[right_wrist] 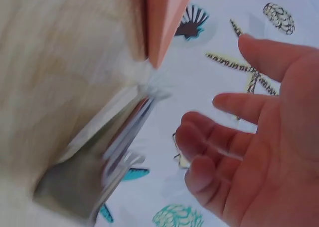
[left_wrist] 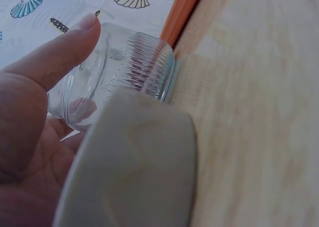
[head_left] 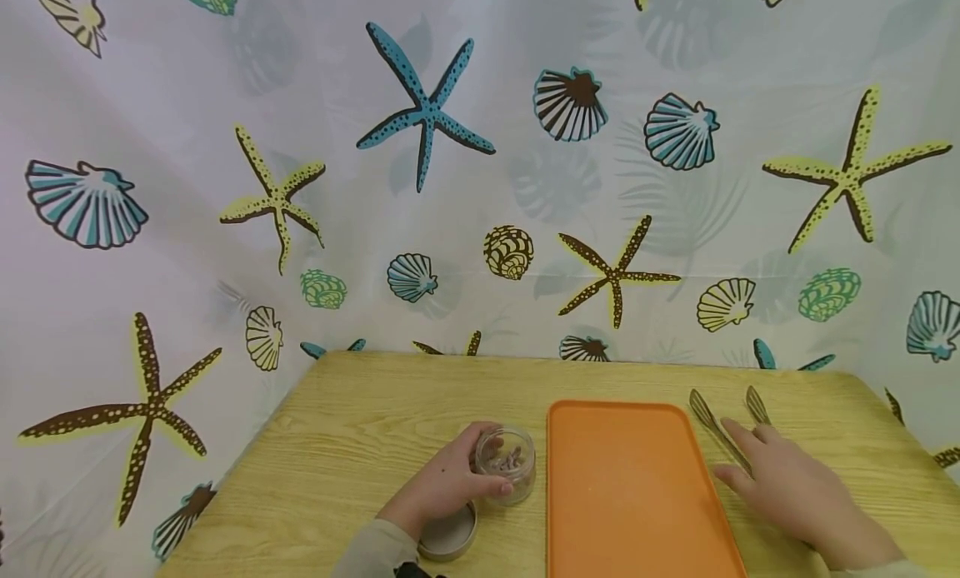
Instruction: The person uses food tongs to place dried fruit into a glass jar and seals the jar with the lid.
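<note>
My left hand (head_left: 444, 485) grips a small clear glass jar (head_left: 519, 488) by its side, thumb near and fingers round the far side. The jar stands uncapped on the table with small greyish-brown pieces inside. In the left wrist view its ribbed glass wall (left_wrist: 142, 62) shows between thumb and fingers. A pale round lid (head_left: 450, 536) lies just below that hand, beside the jar. My right hand (head_left: 798, 488) hovers over a pair of metal tongs (head_left: 712, 424), fingers loosely bent. In the right wrist view the tongs (right_wrist: 82, 174) lie apart from the fingers, their arms spread.
An orange rectangular tray (head_left: 622, 486) with a raised rim lies between the hands, just right of the jar. All of it rests on a wood-grain table (head_left: 375, 411). A white curtain (head_left: 480, 186) printed with shells and starfish hangs behind and at the sides.
</note>
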`<state>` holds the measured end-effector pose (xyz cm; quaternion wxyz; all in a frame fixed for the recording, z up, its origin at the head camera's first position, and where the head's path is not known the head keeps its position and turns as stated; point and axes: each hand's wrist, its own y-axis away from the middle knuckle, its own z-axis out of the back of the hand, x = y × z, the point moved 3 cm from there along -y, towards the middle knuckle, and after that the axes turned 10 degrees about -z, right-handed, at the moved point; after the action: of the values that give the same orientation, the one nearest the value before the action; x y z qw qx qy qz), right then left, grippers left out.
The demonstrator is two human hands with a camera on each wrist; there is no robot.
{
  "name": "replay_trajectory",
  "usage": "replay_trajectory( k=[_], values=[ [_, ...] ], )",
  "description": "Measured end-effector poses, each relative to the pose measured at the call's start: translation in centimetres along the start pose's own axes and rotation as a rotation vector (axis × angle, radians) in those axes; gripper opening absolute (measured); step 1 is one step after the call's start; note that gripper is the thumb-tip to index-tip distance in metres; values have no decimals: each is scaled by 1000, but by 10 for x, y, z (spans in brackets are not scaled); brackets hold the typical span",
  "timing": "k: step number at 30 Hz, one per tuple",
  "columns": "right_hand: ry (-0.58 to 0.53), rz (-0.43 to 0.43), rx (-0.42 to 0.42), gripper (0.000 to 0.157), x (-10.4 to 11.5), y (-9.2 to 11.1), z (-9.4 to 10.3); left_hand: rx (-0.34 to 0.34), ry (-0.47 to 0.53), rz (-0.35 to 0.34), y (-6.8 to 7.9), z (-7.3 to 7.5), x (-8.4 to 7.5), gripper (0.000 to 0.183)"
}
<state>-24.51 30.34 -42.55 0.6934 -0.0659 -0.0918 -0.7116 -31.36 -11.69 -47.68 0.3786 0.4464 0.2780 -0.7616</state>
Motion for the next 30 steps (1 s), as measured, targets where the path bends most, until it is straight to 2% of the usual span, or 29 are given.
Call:
replay_trajectory(
  k=[10, 18, 25, 30],
  values=[
    [-119, 188, 36, 68, 48, -2, -4, 7, 11, 15, -1, -1, 0, 84],
    [-276, 267, 129, 68, 87, -7, -4, 6, 15, 14, -1, -1, 0, 84],
    [-279, 379, 163, 70, 119, -18, -9, 10, 18, -4, -1, 0, 1, 81],
    [-256, 402, 164, 67, 139, -25, -17, 12, 15, 3, -1, 1, -1, 82]
  ],
)
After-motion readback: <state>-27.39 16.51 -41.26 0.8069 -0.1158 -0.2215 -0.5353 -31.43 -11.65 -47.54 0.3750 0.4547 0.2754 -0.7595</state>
